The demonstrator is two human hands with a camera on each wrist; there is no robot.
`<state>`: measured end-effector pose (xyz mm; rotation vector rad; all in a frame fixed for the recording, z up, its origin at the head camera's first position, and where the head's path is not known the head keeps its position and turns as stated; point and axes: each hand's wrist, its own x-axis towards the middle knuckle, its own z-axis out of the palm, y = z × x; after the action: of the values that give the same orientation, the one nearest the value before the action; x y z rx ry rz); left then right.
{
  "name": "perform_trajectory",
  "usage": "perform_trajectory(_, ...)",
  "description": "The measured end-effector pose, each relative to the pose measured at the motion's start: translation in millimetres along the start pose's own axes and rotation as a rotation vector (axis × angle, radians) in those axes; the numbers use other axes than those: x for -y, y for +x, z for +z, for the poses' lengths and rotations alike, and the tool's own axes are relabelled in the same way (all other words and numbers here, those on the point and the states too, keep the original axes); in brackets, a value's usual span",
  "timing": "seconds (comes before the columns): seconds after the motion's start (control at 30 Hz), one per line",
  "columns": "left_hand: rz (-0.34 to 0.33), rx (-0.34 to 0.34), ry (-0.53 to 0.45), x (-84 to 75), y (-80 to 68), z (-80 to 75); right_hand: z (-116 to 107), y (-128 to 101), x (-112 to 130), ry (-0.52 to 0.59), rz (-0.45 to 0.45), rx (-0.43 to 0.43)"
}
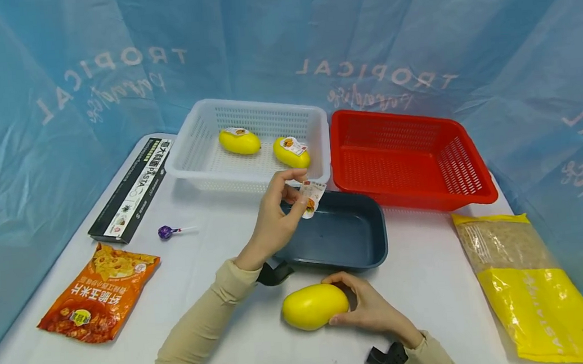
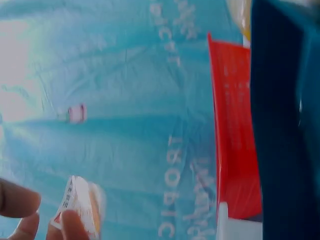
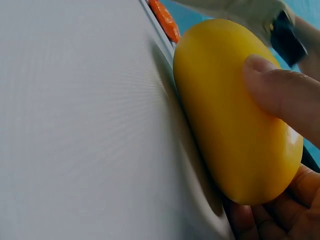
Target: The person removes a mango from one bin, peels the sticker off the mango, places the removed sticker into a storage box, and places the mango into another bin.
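Observation:
My left hand point(image 1: 278, 211) is raised above the near left corner of a dark blue tray point(image 1: 346, 234) and pinches a small white and orange sticker point(image 1: 313, 197) between thumb and fingers; the same sticker point(image 2: 80, 207) shows in the left wrist view. My right hand point(image 1: 366, 309) grips a plain yellow mango point(image 1: 314, 306) lying on the white table, in front of the tray. In the right wrist view the mango point(image 3: 235, 115) fills the frame with a finger across it. Two more yellow mangoes point(image 1: 239, 141) point(image 1: 291, 152), each with a sticker, lie in a white basket point(image 1: 195, 149).
A red basket point(image 1: 460, 170) stands right of the white one. A black pasta box point(image 1: 134, 187), a purple lollipop point(image 1: 165, 231) and an orange snack bag point(image 1: 101, 291) lie at the left. A yellow pasta bag point(image 1: 527, 284) lies at the right. Blue sheeting surrounds the table.

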<state>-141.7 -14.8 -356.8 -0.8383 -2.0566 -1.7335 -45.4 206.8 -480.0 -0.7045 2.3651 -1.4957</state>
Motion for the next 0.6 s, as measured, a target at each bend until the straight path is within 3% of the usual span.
perform_trajectory(0.13, -0.064, 0.034, 0.006, 13.4, 10.4, 2.5, 0, 0, 0, -0.002, 0.012, -0.002)
perform_trajectory(0.47, -0.382, 0.235, 0.065, 39.7, 16.9, 0.1, 0, 0, 3, -0.001, 0.038, -0.009)
perform_trajectory(0.6, -0.439, 0.330, 0.111, 49.5, 18.3, 0.1, 1, 0, 2, -0.003, 0.038, -0.011)
